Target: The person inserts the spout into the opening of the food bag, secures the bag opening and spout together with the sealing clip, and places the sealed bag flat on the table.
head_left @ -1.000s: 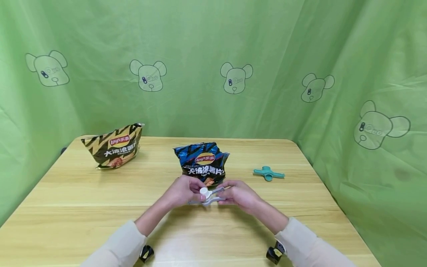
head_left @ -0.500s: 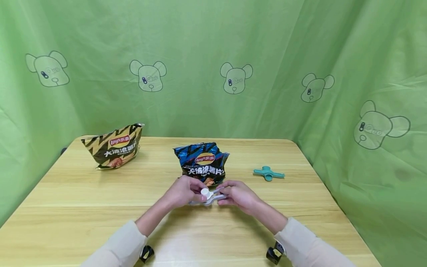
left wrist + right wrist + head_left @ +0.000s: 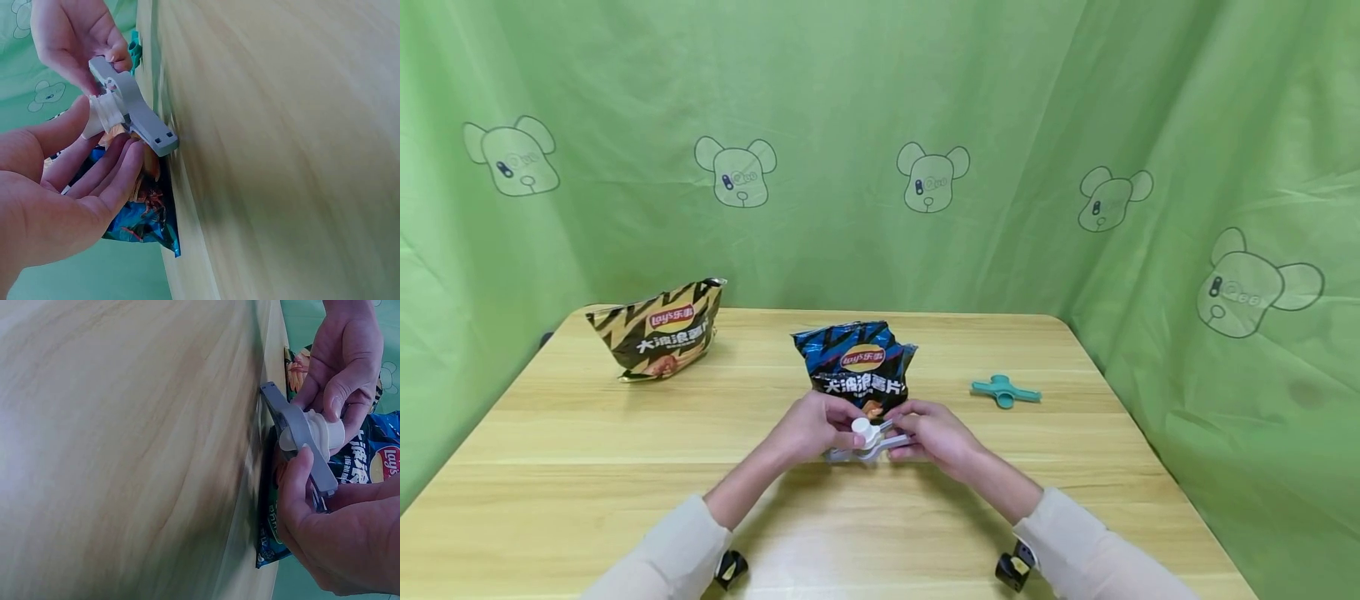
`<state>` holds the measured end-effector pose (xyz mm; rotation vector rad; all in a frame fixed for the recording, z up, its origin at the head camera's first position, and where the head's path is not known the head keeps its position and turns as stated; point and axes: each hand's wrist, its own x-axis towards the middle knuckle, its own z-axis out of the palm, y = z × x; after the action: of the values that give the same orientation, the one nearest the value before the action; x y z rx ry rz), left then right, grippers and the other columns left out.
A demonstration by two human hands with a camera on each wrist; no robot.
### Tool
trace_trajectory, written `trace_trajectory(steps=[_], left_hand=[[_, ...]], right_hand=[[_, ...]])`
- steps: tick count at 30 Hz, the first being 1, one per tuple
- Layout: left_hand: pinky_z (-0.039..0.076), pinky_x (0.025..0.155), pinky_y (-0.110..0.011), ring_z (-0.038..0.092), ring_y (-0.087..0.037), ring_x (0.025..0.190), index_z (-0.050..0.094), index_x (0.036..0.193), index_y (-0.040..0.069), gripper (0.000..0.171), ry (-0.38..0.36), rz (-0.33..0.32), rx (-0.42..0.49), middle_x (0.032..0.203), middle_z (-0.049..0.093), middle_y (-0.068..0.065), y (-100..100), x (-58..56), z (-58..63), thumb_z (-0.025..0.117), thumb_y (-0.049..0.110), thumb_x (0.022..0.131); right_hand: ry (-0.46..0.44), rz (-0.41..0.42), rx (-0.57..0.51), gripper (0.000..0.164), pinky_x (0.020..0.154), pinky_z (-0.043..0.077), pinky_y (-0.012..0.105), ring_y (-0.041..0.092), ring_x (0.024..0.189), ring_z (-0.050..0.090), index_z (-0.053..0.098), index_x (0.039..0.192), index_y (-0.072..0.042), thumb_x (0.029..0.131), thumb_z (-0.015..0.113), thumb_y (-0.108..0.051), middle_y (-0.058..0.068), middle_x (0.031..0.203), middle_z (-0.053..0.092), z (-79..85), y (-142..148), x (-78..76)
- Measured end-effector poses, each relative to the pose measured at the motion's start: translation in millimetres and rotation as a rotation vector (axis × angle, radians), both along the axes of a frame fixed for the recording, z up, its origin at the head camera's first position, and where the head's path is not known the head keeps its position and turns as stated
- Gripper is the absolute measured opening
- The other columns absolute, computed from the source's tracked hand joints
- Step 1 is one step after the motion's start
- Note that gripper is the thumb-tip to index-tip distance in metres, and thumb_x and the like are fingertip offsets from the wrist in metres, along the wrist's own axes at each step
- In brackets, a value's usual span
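Observation:
Both hands hold a grey bag clip (image 3: 871, 452) with a white round spout cap (image 3: 862, 428), low over the table in front of a blue-and-black Lay's chip bag (image 3: 850, 358). Thumb and fingers of my left hand (image 3: 817, 429) pinch the clip around the white cap. My right hand (image 3: 938, 439) grips the clip's right end, its thumb pressing the grey bar (image 3: 299, 428) in the right wrist view. At that end the clip's two arms stand apart. Part of the blue bag's lower edge is hidden behind the hands.
A yellow-and-black Lay's chip bag (image 3: 666, 332) stands at the back left of the wooden table (image 3: 625, 483). Toward the right lies a teal bag clip (image 3: 1004, 392). Green curtains (image 3: 835, 100) hang behind and beside the table.
The clip has tilted slightly and shifted a little to the right between the hands. Both hands stay nearly in place, and the bags and teal clip rest where they were.

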<state>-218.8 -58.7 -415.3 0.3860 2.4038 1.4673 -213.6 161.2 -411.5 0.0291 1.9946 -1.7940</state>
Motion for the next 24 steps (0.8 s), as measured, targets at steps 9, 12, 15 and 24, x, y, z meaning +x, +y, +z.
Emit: trace_trajectory(steps=[9, 12, 15, 24], left_hand=[[0.053, 0.085, -0.036, 0.067, -0.014, 0.088, 0.077, 0.101, 0.013, 0.02, 0.016, 0.037, -0.027, 0.094, 0.076, 0.001, -0.8, -1.9, 2.9, 0.084, 0.013, 0.083], [0.053, 0.083, -0.034, 0.067, -0.014, 0.087, 0.077, 0.1, 0.013, 0.02, 0.012, 0.043, -0.034, 0.093, 0.076, 0.002, -1.3, -2.6, 4.0, 0.085, 0.014, 0.082], [0.053, 0.082, -0.032, 0.067, -0.014, 0.087, 0.076, 0.1, 0.012, 0.019, 0.004, 0.042, -0.022, 0.092, 0.076, 0.002, -2.0, -2.9, 5.4, 0.085, 0.014, 0.083], [0.056, 0.083, -0.031, 0.071, -0.013, 0.086, 0.074, 0.103, 0.007, 0.022, -0.003, 0.045, 0.048, 0.093, 0.077, -0.001, -1.0, -2.0, 10.8, 0.083, 0.012, 0.084]], right_hand=[[-0.017, 0.052, 0.014, 0.036, 0.09, 0.06, 0.036, 0.021, 0.09, 0.066, 0.048, 0.132, 0.015, 0.103, 0.049, -0.006, 0.024, 0.113, 0.061, 5.0, 0.5, -1.7], [-0.014, 0.076, 0.019, 0.038, 0.094, 0.058, 0.039, 0.024, 0.095, 0.066, 0.046, 0.133, 0.015, 0.103, 0.051, -0.006, 0.027, 0.117, 0.06, 7.5, 2.9, -1.8], [-0.014, 0.114, 0.03, 0.041, 0.098, 0.056, 0.044, 0.03, 0.101, 0.066, 0.043, 0.136, 0.015, 0.101, 0.052, -0.005, 0.031, 0.122, 0.058, 10.3, 6.1, -2.4], [0.09, 0.236, 0.324, 0.043, 0.09, 0.055, 0.047, 0.031, 0.1, 0.064, 0.054, 0.139, 0.0, 0.101, 0.056, -0.02, 0.02, 0.118, 0.064, 21.0, 16.3, -2.0]])
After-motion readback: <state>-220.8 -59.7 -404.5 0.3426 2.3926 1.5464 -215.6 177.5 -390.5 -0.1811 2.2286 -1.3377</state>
